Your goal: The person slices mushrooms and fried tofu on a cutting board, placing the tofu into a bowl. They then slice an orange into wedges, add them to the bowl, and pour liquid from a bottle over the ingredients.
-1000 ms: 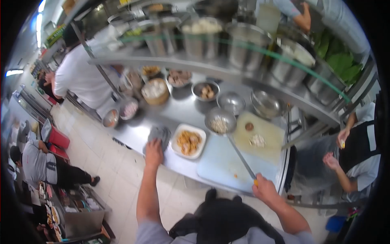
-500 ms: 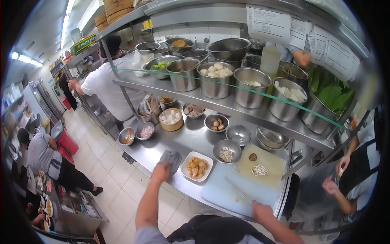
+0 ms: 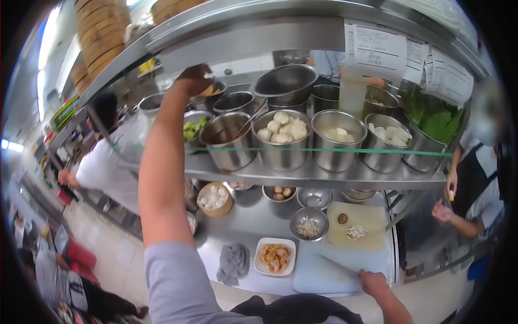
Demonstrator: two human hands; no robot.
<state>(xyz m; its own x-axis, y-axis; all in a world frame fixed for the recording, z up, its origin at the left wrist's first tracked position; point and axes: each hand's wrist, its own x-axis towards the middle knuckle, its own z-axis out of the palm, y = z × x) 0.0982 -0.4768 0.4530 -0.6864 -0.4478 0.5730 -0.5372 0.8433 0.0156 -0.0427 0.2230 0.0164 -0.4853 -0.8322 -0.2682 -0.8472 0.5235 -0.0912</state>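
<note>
My left hand [image 3: 194, 81] is raised over the upper shelf, at a metal bowl [image 3: 217, 97] with something orange-brown in it; its fingers are partly hidden and dark. My right hand [image 3: 373, 282] is closed round the handle of a knife [image 3: 341, 265], whose blade lies over the blue cutting board [image 3: 324, 278]. Left of that board are a white square dish [image 3: 275, 257] of orange-brown food and a crumpled grey cloth [image 3: 233, 263]. On the yellowish board [image 3: 359, 210] sit a dark mushroom [image 3: 342, 218] and pale sliced pieces [image 3: 356, 232].
Metal pots, one with white balls [image 3: 281, 129], line the shelf [image 3: 302, 175]. Paper slips [image 3: 376, 48] hang above. A steamer basket [image 3: 215, 200] stands below on the counter. One person [image 3: 102, 167] is at the left, another [image 3: 475, 189] at the right.
My left hand has let go of the grey cloth and moved up to the bowl on the shelf. The view has shifted up and closer to the shelf. My right hand still holds the knife.
</note>
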